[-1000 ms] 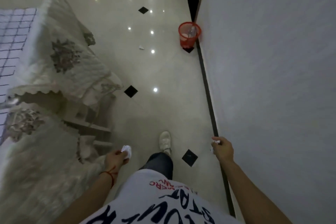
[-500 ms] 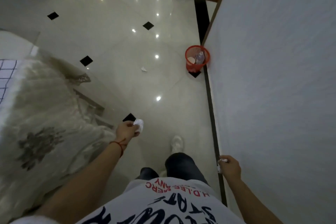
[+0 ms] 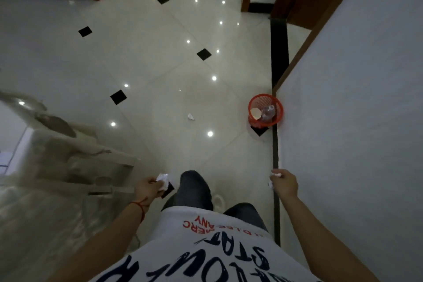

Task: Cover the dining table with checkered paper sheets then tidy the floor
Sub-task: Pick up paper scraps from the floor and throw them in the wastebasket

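The left hand (image 3: 146, 189) is curled around a crumpled white paper wad (image 3: 164, 180), which sticks out past the fingers just above a black diamond inlay in the floor tile. The right hand (image 3: 284, 183) is closed too, pinching a smaller scrap of white paper (image 3: 275, 174) at its top edge, with another bit of white showing at its lower left side; it hangs close to the grey wall (image 3: 357, 121), over the dark baseboard strip. A red thread bracelet (image 3: 140, 209) circles the left wrist. Ahead on the glossy cream tile floor (image 3: 137, 52) lies one more crumpled paper scrap (image 3: 190, 117), alone and well apart from both hands. To its right, against the wall, stands a red mesh wastebasket (image 3: 265, 111) holding a pale round lid or cup and a clear plastic bottle. At the left edge the corner of the dining table (image 3: 57, 155) shows, draped in a pale patterned cloth under a clear cover; a sliver of checkered sheet is barely visible at the far left. Below are the person's dark trousers, a white shoe and a printed white shirt.
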